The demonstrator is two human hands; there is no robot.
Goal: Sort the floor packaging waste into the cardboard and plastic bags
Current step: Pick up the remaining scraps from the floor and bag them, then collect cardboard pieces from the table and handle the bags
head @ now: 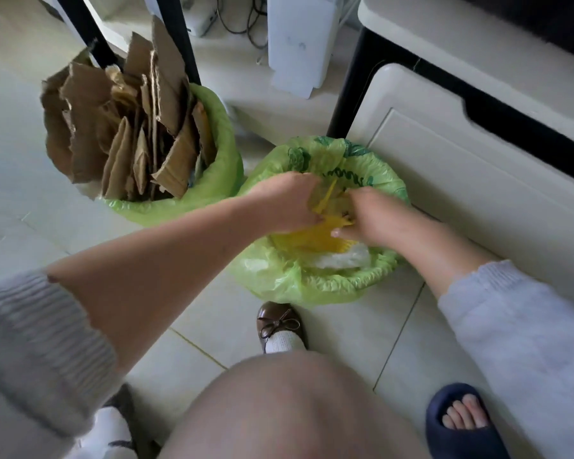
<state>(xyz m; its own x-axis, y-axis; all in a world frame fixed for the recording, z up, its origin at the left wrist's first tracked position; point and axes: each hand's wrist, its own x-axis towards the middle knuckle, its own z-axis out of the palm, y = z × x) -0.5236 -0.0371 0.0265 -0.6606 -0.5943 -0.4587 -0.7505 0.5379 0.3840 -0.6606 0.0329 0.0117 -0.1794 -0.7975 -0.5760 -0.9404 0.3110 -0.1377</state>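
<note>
Closest to the camera, a bent knee fills the bottom centre, with a dark blue slipper (461, 422) and bare toes at the lower right and a brown bow shoe (279, 323) over a white sock just beyond the knee, all on pale floor tiles (212, 326). Two bare forearms in pushed-up grey knit sleeves reach forward over the floor. Both hands are inside the mouth of a green plastic bag (279, 283) that stands on the tiles just past the brown shoe. The left hand (285, 200) has its fingers curled around crumpled yellow plastic wrapping (315, 238) at the top of the bag's contents. The right hand (365, 217) presses down on the same yellow wrapping, its fingers bent into it and seemingly gripping it, though the fingertips are partly hidden. Clear white plastic film (342, 258) lies in the bag beneath the yellow piece. Farther back and to the left, touching or just beside the first bag, a second green bag (219, 154) is packed with upright torn cardboard pieces (130, 127). Cream cabinet panels (478, 180) stand to the right, and black furniture legs (176, 34) and a white box (299, 44) stand at the far end.
</note>
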